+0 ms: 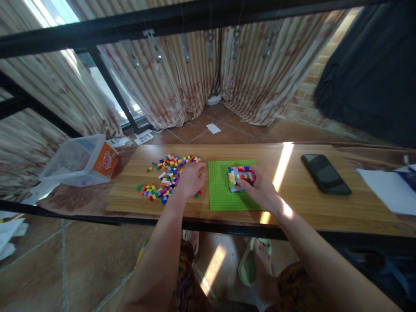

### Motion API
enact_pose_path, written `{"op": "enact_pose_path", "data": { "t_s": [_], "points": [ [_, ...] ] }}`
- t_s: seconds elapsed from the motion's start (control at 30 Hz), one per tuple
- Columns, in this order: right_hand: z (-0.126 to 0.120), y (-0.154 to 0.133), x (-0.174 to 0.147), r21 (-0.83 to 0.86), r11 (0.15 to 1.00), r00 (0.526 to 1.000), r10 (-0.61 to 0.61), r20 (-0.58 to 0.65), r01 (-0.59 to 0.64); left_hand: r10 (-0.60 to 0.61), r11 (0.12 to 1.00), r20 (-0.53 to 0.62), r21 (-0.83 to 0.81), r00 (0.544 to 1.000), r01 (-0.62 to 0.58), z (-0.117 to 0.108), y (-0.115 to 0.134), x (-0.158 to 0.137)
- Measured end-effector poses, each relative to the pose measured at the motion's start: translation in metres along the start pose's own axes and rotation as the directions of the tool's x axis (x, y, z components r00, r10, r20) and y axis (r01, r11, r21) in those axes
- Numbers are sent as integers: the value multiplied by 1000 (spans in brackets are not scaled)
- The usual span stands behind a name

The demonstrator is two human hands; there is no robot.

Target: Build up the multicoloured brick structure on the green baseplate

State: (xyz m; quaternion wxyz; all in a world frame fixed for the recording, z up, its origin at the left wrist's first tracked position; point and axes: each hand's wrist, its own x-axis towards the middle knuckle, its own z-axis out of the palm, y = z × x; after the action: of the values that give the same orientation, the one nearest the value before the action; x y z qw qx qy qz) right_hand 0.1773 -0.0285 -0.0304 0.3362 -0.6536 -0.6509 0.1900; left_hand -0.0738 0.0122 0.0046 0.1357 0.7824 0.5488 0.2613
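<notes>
A small block-built box of colored toy bricks (pixel 232 178) stands on the green baseplate (pixel 217 200). Its walls are mixed blue, yellow, white and red. My right hand (pixel 262 188) grips it from the right, thumb across its near side and fingers at the far right edge. Just left of the baseplate, my left hand (pixel 191 178) hovers by the loose toy bricks (pixel 167 180). Its fingers are curled together, and whatever may be between them is too small to make out. Part of the brick pile is hidden behind this hand.
On the wooden board (pixel 292 212), a black smartphone (pixel 326 174) lies to the right. A clear plastic tub (pixel 73 162) with an orange label sits at the left end. White paper (pixel 385 190) lies at the far right. A dark metal bar (pixel 227 229) runs along the near edge.
</notes>
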Motion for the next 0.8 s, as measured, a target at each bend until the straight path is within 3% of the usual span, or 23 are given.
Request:
{"op": "enact_pose_path", "data": {
  "t_s": [0.27,0.8],
  "points": [
    [3,-16,-2,11,992,992,123,7,-123,-5,998,83,66,997,0,-3,-3,-2],
    [-4,-35,-2,42,979,978,194,77,-198,71,996,48,51,996,-73,-4,-7,-2]
  ]
}}
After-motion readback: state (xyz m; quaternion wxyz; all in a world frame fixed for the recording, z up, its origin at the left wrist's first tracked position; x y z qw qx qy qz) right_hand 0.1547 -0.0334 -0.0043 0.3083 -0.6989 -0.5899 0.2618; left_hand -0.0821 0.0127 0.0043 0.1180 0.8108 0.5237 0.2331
